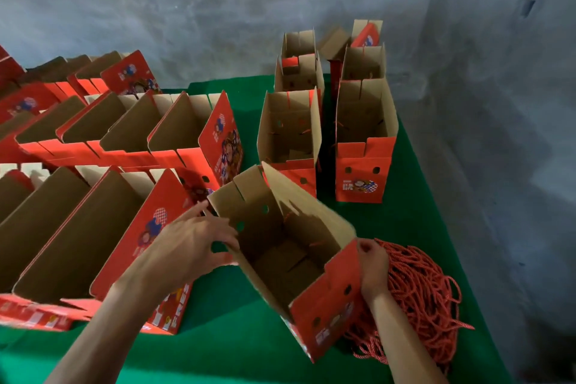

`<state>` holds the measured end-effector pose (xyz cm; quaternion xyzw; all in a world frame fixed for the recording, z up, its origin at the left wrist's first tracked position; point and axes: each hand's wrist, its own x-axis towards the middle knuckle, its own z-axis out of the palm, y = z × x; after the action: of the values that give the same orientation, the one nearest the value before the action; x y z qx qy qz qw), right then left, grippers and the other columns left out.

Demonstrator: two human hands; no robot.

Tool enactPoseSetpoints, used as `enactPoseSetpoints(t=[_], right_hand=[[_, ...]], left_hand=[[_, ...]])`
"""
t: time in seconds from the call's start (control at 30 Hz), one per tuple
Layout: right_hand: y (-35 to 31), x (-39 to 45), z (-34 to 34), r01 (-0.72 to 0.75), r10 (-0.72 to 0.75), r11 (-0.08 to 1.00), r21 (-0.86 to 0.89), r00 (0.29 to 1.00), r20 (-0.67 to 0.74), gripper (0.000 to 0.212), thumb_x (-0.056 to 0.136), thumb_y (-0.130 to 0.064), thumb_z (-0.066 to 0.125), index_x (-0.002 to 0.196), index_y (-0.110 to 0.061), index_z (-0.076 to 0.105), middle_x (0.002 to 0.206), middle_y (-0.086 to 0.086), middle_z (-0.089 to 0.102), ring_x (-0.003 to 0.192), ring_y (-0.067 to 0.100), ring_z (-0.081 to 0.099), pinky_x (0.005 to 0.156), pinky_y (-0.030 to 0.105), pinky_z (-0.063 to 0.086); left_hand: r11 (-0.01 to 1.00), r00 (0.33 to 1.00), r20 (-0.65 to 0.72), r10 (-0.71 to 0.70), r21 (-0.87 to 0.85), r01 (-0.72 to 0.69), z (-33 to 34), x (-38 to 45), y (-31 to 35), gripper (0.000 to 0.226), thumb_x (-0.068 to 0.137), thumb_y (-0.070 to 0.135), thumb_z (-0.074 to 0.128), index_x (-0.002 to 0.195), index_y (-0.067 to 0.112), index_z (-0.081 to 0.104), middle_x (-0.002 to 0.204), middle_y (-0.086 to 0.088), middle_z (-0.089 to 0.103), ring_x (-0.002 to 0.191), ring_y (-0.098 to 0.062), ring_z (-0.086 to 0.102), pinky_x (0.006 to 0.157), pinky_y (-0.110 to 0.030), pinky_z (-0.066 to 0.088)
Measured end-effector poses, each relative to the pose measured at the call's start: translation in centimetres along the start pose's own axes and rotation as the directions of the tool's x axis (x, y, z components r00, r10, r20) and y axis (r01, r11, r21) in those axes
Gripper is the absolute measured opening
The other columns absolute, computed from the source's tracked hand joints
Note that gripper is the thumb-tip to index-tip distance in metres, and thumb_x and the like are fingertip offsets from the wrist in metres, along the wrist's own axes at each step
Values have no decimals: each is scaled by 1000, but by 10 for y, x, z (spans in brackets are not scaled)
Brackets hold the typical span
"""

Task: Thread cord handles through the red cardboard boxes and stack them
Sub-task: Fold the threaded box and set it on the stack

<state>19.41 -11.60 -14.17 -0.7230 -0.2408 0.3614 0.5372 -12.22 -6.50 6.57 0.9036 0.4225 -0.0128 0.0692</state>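
Note:
An open red cardboard box (330, 305) stands tilted in front of me on the green table, brown inside, with punched holes in its walls. My left hand (190, 243) grips its left wall, fingers over the edge by a hole. My right hand (372, 268) pinches the box's right top corner, just beside a heap of red cords (424, 296). Whether a cord is in my right fingers I cannot tell.
Rows of open red boxes (124, 134) fill the table's left side. Upright boxes (364, 146) stand in two columns at the back right, some showing cords inside. The green table (237, 337) ends at a grey concrete wall on the right and behind.

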Motion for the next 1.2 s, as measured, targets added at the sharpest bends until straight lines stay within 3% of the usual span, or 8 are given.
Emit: enactPoseSetpoints(t=[0.1,0.3,0.6,0.73,0.87,0.97,1.07,1.2], right_hand=[[-10,10,-23,5,18,988,153,989,-146,10,94,-17,74,92,-11,66,94,15,72,88,30,69,76,38,54],[-22,5,-48,21,-26,959,281,1000,14,28,96,-21,72,123,-21,63,96,3,80,84,16,74,75,31,57],[-52,-36,-30,101,-117,992,76,963,243,39,91,-41,75,69,-11,64,71,3,72,65,10,64,75,26,49],[-53,-46,-12,133,-137,990,37,924,357,33,93,-38,73,78,-15,54,64,0,66,63,10,63,78,20,47],[-26,-41,0,69,23,988,-137,819,573,23,100,-35,65,121,-25,61,95,-6,79,65,-3,66,69,20,46],[15,-38,-3,94,137,940,-327,774,618,27,96,-22,69,90,4,64,85,11,64,58,13,55,64,32,50],[43,-45,-8,50,212,924,-380,759,616,35,93,-22,71,72,0,55,71,12,52,61,23,51,62,33,51],[55,-49,-8,166,196,888,-428,707,680,52,88,-47,70,59,-15,41,55,4,32,51,20,32,55,29,34]], left_hand=[[999,999,31,-34,-25,35,1,5,17,23,93,56,64,109,41,72,116,25,66,112,3,59,98,-29,52],[999,999,35,-1,-44,2,-5,14,52,29,94,51,63,91,23,60,89,12,66,88,-14,63,76,-37,50],[955,958,230,-172,-198,219,12,40,58,27,94,45,59,77,25,67,74,16,69,67,-2,67,56,-13,46],[853,889,409,-206,-370,367,18,46,56,15,98,40,55,101,31,67,95,14,74,84,-4,73,70,-16,55],[594,834,525,-172,-620,513,28,51,62,29,101,28,50,128,36,55,116,4,73,102,-18,73,94,-39,59],[350,791,593,-150,-717,603,47,60,74,44,99,19,50,140,36,45,128,-5,65,115,-31,65,99,-47,54],[178,726,657,-202,-704,687,67,81,87,50,107,12,43,156,6,34,148,-22,50,136,-44,47,115,-48,38],[-162,701,682,-210,-731,662,78,85,65,34,102,36,51,126,13,61,96,-7,79,92,-28,74,86,-43,49]])
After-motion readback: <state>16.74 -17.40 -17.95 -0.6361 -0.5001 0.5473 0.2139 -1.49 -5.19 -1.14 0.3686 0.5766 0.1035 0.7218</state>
